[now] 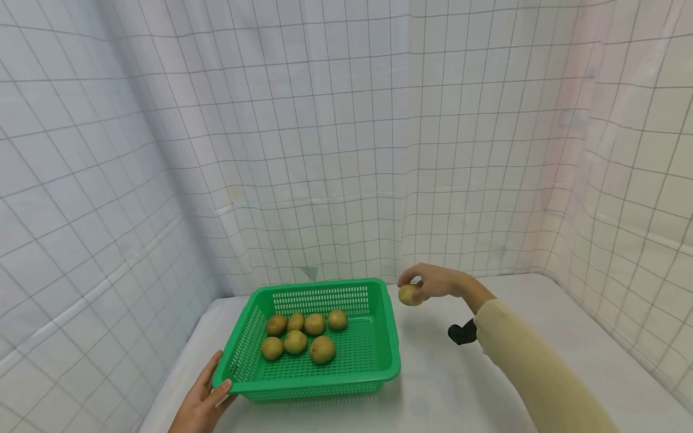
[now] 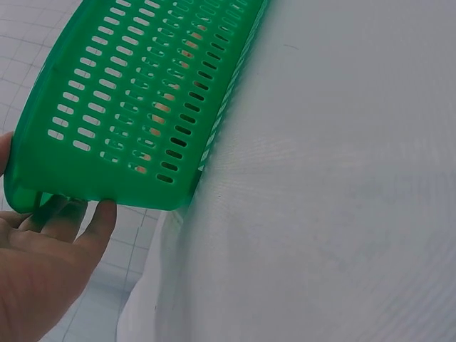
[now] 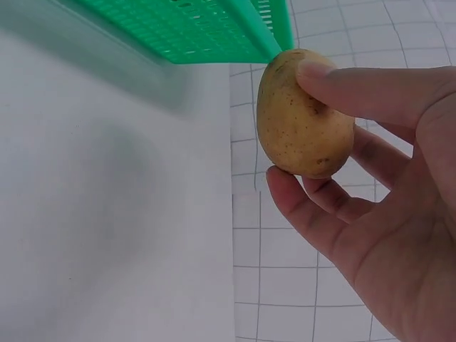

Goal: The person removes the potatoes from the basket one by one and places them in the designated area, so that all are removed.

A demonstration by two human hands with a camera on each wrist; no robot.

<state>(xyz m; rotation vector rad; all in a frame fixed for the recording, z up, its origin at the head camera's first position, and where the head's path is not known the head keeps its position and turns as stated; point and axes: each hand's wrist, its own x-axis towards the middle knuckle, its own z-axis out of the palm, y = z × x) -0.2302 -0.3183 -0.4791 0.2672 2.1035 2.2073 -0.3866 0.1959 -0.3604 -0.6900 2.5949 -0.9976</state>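
A potato [image 3: 299, 121] is pinched between the thumb and fingers of my right hand [image 1: 437, 281], held above the table just right of the green basket [image 1: 396, 337]. In the right wrist view the potato overlaps the basket's corner. My left hand [image 1: 201, 400] grips the basket's near left corner, thumb over the rim and fingers against the outside, as the left wrist view also shows. Inside the basket several potatoes [image 1: 322, 350] sit on the left and middle of its slotted floor.
A small black object [image 1: 461, 332] lies on the white table [image 1: 433, 391], partly hidden by my right sleeve [image 1: 520, 355]. White grid-patterned sheets [image 1: 352, 150] hang behind the table and along both sides.
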